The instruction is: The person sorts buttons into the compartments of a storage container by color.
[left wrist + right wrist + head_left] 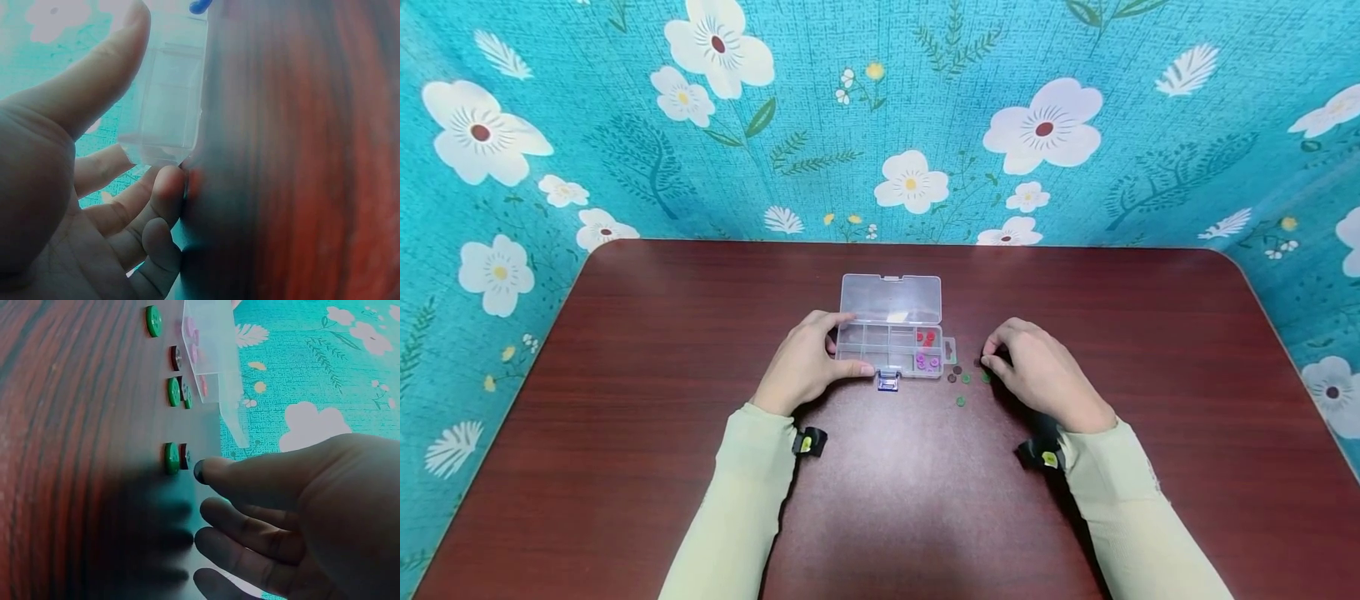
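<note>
A clear plastic compartment box (865, 360) lies with its lid (891, 298) raised at the back. My left hand (803, 357) grips its left end, thumb along the front edge and index finger at the back; the left wrist view shows other fingers curled below the box's corner. Red buttons (929, 337) and purple buttons (922, 362) sit in its right-hand compartments. To the right of the box, my right hand (1037, 367) pinches a dark button (200, 472) at the thumb tip. Close by on the table are green buttons (172, 458) and brown buttons (176, 358).
The box's blue latch (888, 382) hangs open at the front, and a clear hang tab (950, 350) sticks out on its right. Everything lies on a dark red wooden table (647, 375). A blue floral cloth (850, 108) hangs behind it.
</note>
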A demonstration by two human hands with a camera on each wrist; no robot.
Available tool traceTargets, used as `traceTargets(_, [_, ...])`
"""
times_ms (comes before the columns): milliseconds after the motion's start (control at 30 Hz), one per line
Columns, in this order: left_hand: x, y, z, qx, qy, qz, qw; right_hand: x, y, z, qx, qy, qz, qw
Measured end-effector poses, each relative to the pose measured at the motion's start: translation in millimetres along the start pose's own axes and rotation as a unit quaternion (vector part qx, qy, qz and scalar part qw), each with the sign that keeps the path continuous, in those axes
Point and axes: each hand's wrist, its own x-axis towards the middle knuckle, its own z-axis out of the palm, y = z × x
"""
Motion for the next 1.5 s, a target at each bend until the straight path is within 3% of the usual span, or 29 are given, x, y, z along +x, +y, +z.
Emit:
traceTargets(467, [-2.2,0.4,0.9,-0.002,-0.003,-0.001,1.0,-2.3,-5.4,-0.1,0.013,0.061,0.01,0.998])
traceTargets(1167, [0.9,-0.6,0.9,-0.001,0.004,0.01,0.9999,6.4,-26.5,2.3,0.03,0.116,0.0,0.9928])
traceTargets(1500, [1.8,-1.5,-0.1,-0.001,0.001,0.007,1.0,15.2,-44.0,5.4,0.039,0.113,-0.004,0.9928])
